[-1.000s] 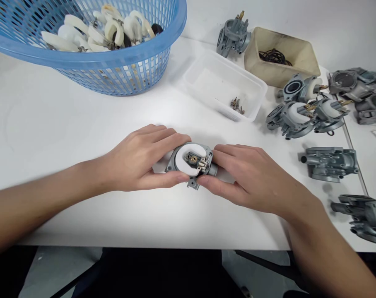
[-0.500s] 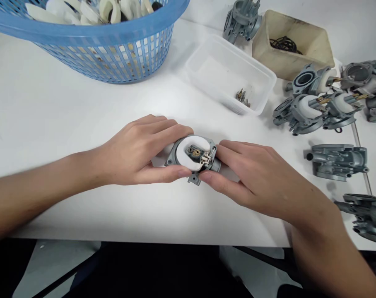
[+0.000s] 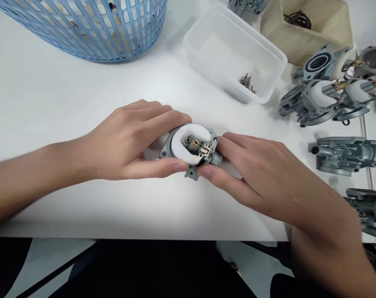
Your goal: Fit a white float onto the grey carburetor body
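Between both hands sits a grey metal carburetor (image 3: 191,173), its underside facing up over the white table. A white C-shaped float (image 3: 180,150) lies in it, curved around a brass jet (image 3: 194,143), with a small metal hinge at its right end. My left hand (image 3: 135,145) grips the carburetor's left side, thumb along the near edge and fingers behind. From the right, my right hand (image 3: 259,169) is closed on the other side, its thumb at the near edge beside the left thumb. The fingertips behind the body are partly hidden.
A blue basket (image 3: 113,37) of white parts stands at the back left. Behind the hands is a clear plastic box (image 3: 213,45) with small brass pieces (image 3: 247,82). A beige bin (image 3: 318,37) holds black rings. Several carburetors (image 3: 346,155) line the right side.
The view has shifted, so the basket and boxes appear higher in the picture. Both hands keep their hold on the carburetor, with little visible change in grip.
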A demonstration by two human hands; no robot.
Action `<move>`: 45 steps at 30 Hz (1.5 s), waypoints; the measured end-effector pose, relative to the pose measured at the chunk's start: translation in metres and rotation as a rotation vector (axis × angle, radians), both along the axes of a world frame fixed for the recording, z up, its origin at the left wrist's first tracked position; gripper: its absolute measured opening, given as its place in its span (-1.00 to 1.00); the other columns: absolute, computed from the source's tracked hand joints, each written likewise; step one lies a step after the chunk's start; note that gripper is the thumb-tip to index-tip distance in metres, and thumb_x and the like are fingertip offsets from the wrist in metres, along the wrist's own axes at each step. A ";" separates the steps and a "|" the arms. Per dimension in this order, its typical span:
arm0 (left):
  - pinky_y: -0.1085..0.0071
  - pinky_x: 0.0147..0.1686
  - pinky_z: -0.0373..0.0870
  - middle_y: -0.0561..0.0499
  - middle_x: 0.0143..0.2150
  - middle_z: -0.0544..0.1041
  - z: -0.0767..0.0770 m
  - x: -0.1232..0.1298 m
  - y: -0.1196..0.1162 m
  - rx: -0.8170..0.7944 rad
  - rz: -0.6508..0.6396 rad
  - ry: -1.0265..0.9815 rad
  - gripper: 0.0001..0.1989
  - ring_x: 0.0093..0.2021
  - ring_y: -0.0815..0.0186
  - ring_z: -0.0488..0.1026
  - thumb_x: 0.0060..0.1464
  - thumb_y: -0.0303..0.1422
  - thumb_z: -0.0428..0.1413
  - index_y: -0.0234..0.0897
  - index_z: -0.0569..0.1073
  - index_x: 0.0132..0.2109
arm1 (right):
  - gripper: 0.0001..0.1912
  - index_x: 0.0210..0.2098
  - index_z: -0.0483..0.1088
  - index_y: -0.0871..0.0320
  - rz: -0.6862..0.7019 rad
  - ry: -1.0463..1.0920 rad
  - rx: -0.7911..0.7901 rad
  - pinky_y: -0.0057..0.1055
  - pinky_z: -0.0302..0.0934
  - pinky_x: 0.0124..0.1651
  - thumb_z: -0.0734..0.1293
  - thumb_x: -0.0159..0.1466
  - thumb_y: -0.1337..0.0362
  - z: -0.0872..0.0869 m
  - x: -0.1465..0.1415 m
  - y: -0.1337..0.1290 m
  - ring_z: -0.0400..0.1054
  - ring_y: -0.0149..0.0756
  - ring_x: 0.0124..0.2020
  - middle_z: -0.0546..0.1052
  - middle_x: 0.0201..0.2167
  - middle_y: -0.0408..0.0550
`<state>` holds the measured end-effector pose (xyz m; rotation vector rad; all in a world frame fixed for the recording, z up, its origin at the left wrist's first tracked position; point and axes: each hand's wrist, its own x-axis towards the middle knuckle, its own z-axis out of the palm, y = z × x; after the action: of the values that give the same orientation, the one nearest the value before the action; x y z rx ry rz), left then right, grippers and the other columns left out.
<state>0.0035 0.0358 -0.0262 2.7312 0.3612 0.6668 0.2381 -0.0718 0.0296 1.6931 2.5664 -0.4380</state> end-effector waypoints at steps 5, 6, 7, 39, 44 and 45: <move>0.30 -0.30 0.30 0.00 -0.33 0.42 0.001 -0.001 0.000 0.002 -0.001 0.009 -0.43 -0.36 0.30 0.35 0.36 0.08 -0.09 -0.38 0.38 0.08 | -0.45 -0.19 0.33 0.13 -0.012 0.036 -0.031 -0.32 0.03 -0.30 0.02 0.50 -0.19 0.000 0.001 0.004 0.32 -0.22 -0.33 0.41 -0.32 -0.10; 0.30 -0.30 0.30 0.00 -0.33 0.42 0.001 -0.001 0.000 0.003 0.000 0.012 -0.42 -0.36 0.30 0.35 0.36 0.08 -0.09 -0.39 0.38 0.09 | -0.45 -0.19 0.33 0.13 -0.017 0.043 -0.041 -0.32 0.03 -0.30 0.03 0.50 -0.19 0.000 0.001 0.005 0.32 -0.22 -0.33 0.41 -0.32 -0.10; 0.30 -0.30 0.29 0.00 -0.33 0.42 0.001 -0.001 0.001 0.003 0.000 0.014 -0.42 -0.36 0.30 0.35 0.36 0.09 -0.09 -0.39 0.38 0.09 | -0.45 -0.20 0.33 0.12 -0.022 0.049 -0.051 -0.32 0.03 -0.30 0.03 0.50 -0.19 0.000 0.001 0.006 0.31 -0.23 -0.33 0.41 -0.31 -0.10; 0.32 -0.36 0.29 0.04 -0.35 0.37 0.002 0.001 -0.001 0.008 0.005 -0.006 -0.45 -0.40 0.34 0.31 0.38 0.09 -0.14 -0.33 0.36 0.07 | -0.44 -0.21 0.31 0.13 -0.011 -0.015 0.030 -0.34 -0.08 -0.39 0.00 0.51 -0.19 -0.001 -0.001 -0.001 0.28 -0.26 -0.42 0.39 -0.37 -0.10; 0.37 -0.38 0.25 0.08 -0.42 0.27 0.003 0.002 -0.003 0.013 0.019 -0.012 -0.47 -0.46 0.41 0.26 0.37 0.07 -0.14 -0.32 0.38 0.04 | -0.44 -0.18 0.33 0.14 -0.019 -0.050 0.026 -0.34 -0.10 -0.43 0.00 0.51 -0.18 0.001 -0.003 -0.003 0.25 -0.27 -0.46 0.41 -0.36 -0.07; 0.37 -0.38 0.25 0.08 -0.42 0.27 0.003 0.002 -0.003 0.014 0.017 -0.008 -0.46 -0.47 0.42 0.26 0.37 0.08 -0.13 -0.33 0.38 0.04 | -0.43 -0.17 0.33 0.14 -0.020 -0.056 0.020 -0.34 -0.09 -0.43 0.00 0.50 -0.19 0.002 -0.003 -0.003 0.25 -0.27 -0.46 0.41 -0.36 -0.06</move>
<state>0.0058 0.0326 -0.0230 2.7412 0.3796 0.6871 0.2350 -0.0748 0.0318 1.7136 2.5255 -0.3613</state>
